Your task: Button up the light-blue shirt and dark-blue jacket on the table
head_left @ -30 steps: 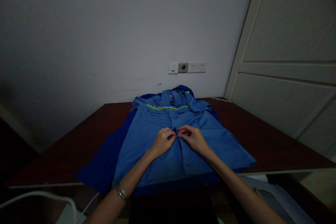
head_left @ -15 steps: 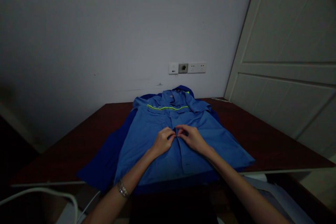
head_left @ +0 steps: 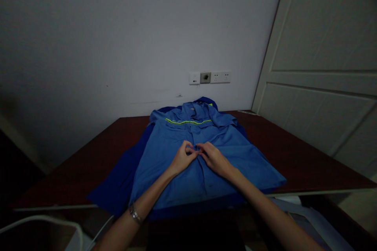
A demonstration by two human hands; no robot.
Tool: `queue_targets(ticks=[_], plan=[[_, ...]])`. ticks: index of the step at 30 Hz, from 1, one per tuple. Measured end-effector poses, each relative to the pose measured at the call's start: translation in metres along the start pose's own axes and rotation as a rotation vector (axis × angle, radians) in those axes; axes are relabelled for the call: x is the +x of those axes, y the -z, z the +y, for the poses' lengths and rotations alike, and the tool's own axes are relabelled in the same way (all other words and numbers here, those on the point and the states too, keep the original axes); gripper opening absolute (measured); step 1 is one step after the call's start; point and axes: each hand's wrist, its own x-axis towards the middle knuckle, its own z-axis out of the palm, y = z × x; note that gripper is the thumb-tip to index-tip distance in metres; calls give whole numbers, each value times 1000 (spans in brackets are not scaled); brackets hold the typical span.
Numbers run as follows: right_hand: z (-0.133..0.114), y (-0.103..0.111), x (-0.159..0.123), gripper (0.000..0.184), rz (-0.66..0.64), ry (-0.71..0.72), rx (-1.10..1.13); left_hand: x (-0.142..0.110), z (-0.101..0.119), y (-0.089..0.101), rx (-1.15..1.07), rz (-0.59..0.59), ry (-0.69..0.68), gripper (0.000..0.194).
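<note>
A light blue short-sleeved work shirt [head_left: 165, 164] with a yellow-green stripe across the chest lies spread face up, its collar toward the wall. Under it a darker blue garment [head_left: 118, 180] shows at the left side and along the hem. My left hand [head_left: 185, 157] pinches the shirt's front placket from the left, thumb and forefinger bent together. From the right, my right hand [head_left: 214, 159] pinches the same spot, fingertips touching or almost touching those of the left. Whatever small fastening sits between the fingertips is hidden.
The dark red table [head_left: 91, 153] ends at the wall behind. Wall sockets [head_left: 220, 77] are above the collar. A panelled white door [head_left: 318, 86] stands at the right. A white cable [head_left: 44, 218] loops at the lower left, below the table edge.
My left forefinger and thumb have shifted and bow out more at the placket. The right fingers have closed in toward the left ones. The shirt lies almost unchanged.
</note>
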Motion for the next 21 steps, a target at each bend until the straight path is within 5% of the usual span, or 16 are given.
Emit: queue_targets(ticks=[15,21], plan=[[-1,2,0,36,-1,-20,17,4,3,-5,-38,40,42,25],[1,-4,3,33,98,-221,156,3,2,-6,0,74,12,24]])
